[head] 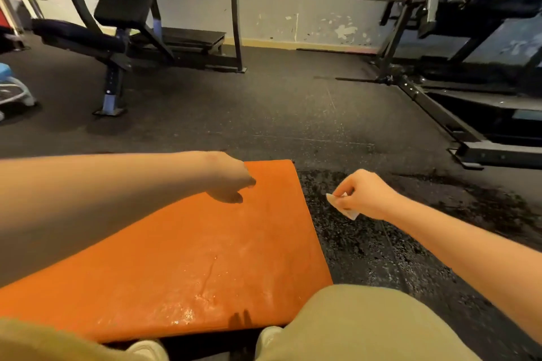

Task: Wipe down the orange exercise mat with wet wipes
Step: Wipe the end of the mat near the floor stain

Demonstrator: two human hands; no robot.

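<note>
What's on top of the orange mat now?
Only wet streaks near you; the left hand is over its far end. The wipe is off it, pinched in the right hand. Your left arm and knee hide parts of the orange mat.

Orange mat (181,258) lies flat, wet-streaked; folded white wipe (341,206) beside it.

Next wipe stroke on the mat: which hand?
Right hand: its fingers pinch the wet wipe, just off the right edge of the orange mat. The left hand, over the mat, has no wipe.
</note>
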